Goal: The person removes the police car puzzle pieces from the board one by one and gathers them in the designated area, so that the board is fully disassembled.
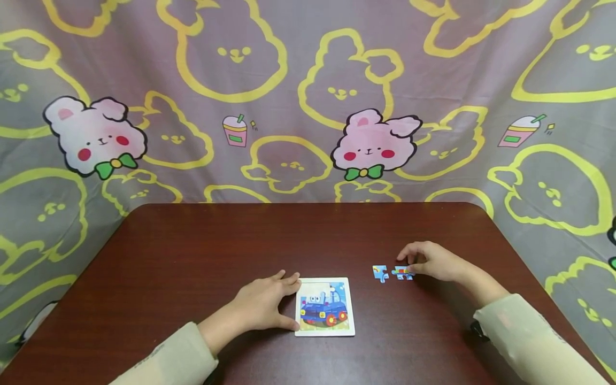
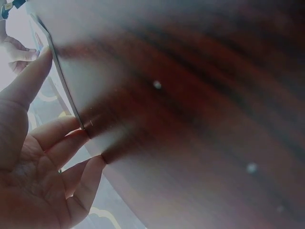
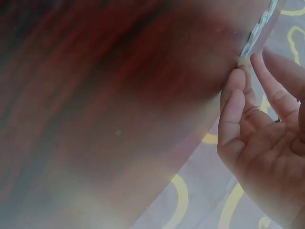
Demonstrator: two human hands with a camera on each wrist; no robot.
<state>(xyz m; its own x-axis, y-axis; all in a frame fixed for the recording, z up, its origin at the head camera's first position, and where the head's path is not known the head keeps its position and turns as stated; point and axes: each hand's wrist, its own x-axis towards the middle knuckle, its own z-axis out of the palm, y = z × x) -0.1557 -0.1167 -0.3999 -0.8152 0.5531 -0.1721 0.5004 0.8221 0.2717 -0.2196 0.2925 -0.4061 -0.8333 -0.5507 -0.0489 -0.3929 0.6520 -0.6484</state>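
A square puzzle board [image 1: 324, 333] with a pale frame and a blue cartoon car picture lies on the table; a plain pale patch shows at its upper left. My left hand [image 1: 262, 306] rests along its left edge, thumb at the near corner and fingers spread towards the far one; the left wrist view shows this hand [image 2: 43, 162] from the palm side. Right of the board, my right hand [image 1: 435, 262] is at a blue jigsaw piece [image 1: 400, 271], thumb by its right side and fingers loosely bent. Another blue jigsaw piece [image 1: 379, 272] lies just left of it.
The dark brown table [image 1: 240, 240] has rounded far corners. Behind it hangs a grey-pink curtain [image 1: 289, 117] with yellow outlines and rabbit faces.
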